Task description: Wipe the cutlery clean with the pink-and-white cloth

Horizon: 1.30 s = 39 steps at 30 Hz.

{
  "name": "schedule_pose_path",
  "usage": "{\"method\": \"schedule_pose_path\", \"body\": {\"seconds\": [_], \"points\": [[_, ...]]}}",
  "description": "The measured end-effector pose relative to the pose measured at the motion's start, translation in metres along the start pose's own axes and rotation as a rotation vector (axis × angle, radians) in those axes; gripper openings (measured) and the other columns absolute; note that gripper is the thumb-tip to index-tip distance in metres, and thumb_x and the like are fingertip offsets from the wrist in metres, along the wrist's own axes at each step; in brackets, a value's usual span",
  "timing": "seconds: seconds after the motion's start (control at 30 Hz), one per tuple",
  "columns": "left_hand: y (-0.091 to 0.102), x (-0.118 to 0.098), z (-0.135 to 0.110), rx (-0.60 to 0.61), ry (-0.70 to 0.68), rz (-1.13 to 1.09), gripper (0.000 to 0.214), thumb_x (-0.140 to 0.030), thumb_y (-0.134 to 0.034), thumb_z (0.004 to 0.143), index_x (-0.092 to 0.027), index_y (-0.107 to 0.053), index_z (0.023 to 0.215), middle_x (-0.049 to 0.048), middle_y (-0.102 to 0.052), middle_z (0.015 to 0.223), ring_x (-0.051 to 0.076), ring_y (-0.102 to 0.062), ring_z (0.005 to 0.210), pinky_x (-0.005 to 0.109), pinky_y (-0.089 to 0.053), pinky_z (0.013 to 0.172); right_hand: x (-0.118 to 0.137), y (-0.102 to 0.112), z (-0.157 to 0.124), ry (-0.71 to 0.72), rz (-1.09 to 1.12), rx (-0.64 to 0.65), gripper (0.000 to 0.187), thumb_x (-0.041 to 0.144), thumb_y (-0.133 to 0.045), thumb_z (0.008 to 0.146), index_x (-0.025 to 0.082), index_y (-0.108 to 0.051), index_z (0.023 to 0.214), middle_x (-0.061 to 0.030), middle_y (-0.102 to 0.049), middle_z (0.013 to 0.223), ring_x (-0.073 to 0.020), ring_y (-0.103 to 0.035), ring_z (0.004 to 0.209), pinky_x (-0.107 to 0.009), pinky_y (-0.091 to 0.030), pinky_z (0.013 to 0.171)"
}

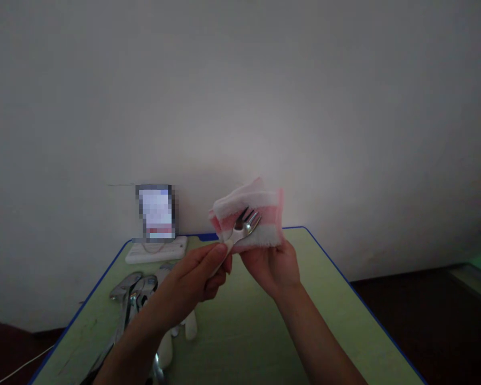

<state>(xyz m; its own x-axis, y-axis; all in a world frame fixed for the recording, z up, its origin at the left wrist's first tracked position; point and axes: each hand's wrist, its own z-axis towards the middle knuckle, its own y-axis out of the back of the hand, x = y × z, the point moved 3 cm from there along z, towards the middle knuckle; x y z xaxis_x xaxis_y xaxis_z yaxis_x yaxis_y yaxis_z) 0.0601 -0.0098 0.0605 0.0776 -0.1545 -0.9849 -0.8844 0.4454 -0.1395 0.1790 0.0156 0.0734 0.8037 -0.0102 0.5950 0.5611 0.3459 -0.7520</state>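
My left hand (196,275) pinches the handle of a metal fork (244,225), thumb on top, tines pointing up and to the right. My right hand (270,264) holds up a folded pink-and-white striped cloth (250,211) just behind the fork's tines, its fingers closed round the cloth's lower edge. The tines lie against the cloth. Both hands are raised above the far part of a green table (324,299).
Several metal spoons and other cutlery (134,291) lie on the table's left, with white handles (190,326) below my left arm. A white flat stand (156,250) bearing a blurred screen (157,212) sits at the far edge against a pale wall. The table has a blue rim.
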Motion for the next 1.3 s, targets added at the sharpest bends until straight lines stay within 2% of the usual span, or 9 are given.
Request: {"method": "schedule_pose_path", "body": {"seconds": [0.13, 0.23, 0.33, 0.47, 0.63, 0.87, 1.0, 1.17, 1.3], "points": [[-0.002, 0.000, 0.001, -0.003, -0.024, 0.021, 0.038, -0.051, -0.043, 0.085, -0.016, -0.046, 0.069, -0.0094, -0.027, 0.050, 0.004, -0.018, 0.043, 0.016, -0.015, 0.039, 0.001, 0.002, -0.001, 0.030, -0.012, -0.008, 0.019, 0.038, -0.057, 0.074, 0.025, -0.066, 0.085, 0.0001, -0.070, 0.093, -0.0197, -0.058, 0.101, -0.034, -0.047, 0.086], [-0.003, 0.001, 0.001, 0.015, -0.019, 0.073, 0.039, -0.052, -0.040, 0.086, -0.017, -0.044, 0.069, -0.0093, -0.027, 0.051, 0.004, -0.019, 0.044, 0.016, -0.016, 0.040, -0.001, 0.008, -0.001, 0.054, -0.123, -0.040, 0.020, 0.035, -0.064, 0.070, 0.023, -0.065, 0.087, 0.0000, -0.069, 0.092, -0.0171, -0.060, 0.089, -0.028, -0.049, 0.077], [-0.003, 0.004, 0.000, 0.017, -0.016, 0.242, 0.040, -0.053, -0.036, 0.088, -0.018, -0.043, 0.070, -0.0075, -0.033, 0.055, 0.005, -0.026, 0.046, 0.016, -0.022, 0.042, -0.002, 0.015, -0.001, 0.072, -0.333, -0.102, 0.022, 0.030, -0.069, 0.069, 0.023, -0.061, 0.088, 0.0021, -0.066, 0.081, -0.0119, -0.058, 0.068, -0.023, -0.049, 0.061], [-0.004, 0.006, -0.001, -0.029, -0.071, 0.505, 0.037, -0.051, -0.031, 0.090, -0.019, -0.045, 0.076, -0.0044, -0.043, 0.062, 0.008, -0.035, 0.052, 0.018, -0.028, 0.045, 0.004, 0.020, -0.001, 0.121, -0.586, -0.176, 0.021, 0.033, -0.070, 0.068, 0.020, -0.059, 0.080, 0.0045, -0.060, 0.063, -0.0082, -0.046, 0.048, -0.021, -0.043, 0.046], [-0.007, 0.002, -0.005, -0.053, -0.096, 0.686, 0.038, -0.050, -0.026, 0.091, -0.020, -0.045, 0.077, -0.0032, -0.047, 0.062, 0.010, -0.039, 0.054, 0.021, -0.030, 0.047, 0.014, 0.018, -0.003, 0.166, -0.729, -0.206, 0.019, 0.029, -0.071, 0.065, 0.017, -0.062, 0.076, 0.0032, -0.061, 0.061, -0.0077, -0.048, 0.048, -0.019, -0.038, 0.044], [-0.015, -0.006, -0.004, -0.137, -0.090, 0.907, 0.036, -0.045, -0.022, 0.091, -0.021, -0.045, 0.077, -0.0016, -0.050, 0.063, 0.015, -0.047, 0.057, 0.027, -0.032, 0.056, 0.011, 0.019, -0.004, 0.184, -0.807, -0.291, 0.021, 0.034, -0.068, 0.069, 0.015, -0.061, 0.077, 0.0041, -0.058, 0.055, -0.0070, -0.046, 0.045, -0.019, -0.035, 0.043], [-0.016, -0.007, -0.005, -0.174, -0.085, 0.976, 0.034, -0.042, -0.021, 0.091, -0.021, -0.046, 0.079, -0.0009, -0.052, 0.063, 0.016, -0.050, 0.058, 0.028, -0.031, 0.057, 0.008, 0.022, -0.002, 0.207, -0.782, -0.308, 0.025, 0.036, -0.068, 0.069, 0.015, -0.062, 0.081, 0.0026, -0.061, 0.061, -0.0078, -0.048, 0.050, -0.020, -0.037, 0.047], [-0.007, -0.010, -0.012, -0.084, -0.094, 1.027, 0.037, -0.046, -0.024, 0.091, -0.021, -0.047, 0.076, -0.0009, -0.055, 0.066, 0.016, -0.051, 0.061, 0.026, -0.032, 0.057, 0.005, 0.027, -0.001, 0.278, -0.577, -0.393, 0.025, 0.038, -0.069, 0.068, 0.017, -0.058, 0.077, 0.0046, -0.058, 0.062, -0.0076, -0.048, 0.051, -0.020, -0.038, 0.049], [-0.007, -0.009, -0.010, -0.067, -0.129, 1.024, 0.035, -0.044, -0.024, 0.092, -0.021, -0.048, 0.082, -0.0014, -0.056, 0.068, 0.015, -0.052, 0.062, 0.026, -0.033, 0.058, -0.005, 0.022, 0.000, 0.205, -0.352, -0.380, 0.023, 0.040, -0.064, 0.074, 0.019, -0.056, 0.072, 0.0069, -0.053, 0.055, -0.0073, -0.044, 0.047, -0.021, -0.038, 0.048]]}}
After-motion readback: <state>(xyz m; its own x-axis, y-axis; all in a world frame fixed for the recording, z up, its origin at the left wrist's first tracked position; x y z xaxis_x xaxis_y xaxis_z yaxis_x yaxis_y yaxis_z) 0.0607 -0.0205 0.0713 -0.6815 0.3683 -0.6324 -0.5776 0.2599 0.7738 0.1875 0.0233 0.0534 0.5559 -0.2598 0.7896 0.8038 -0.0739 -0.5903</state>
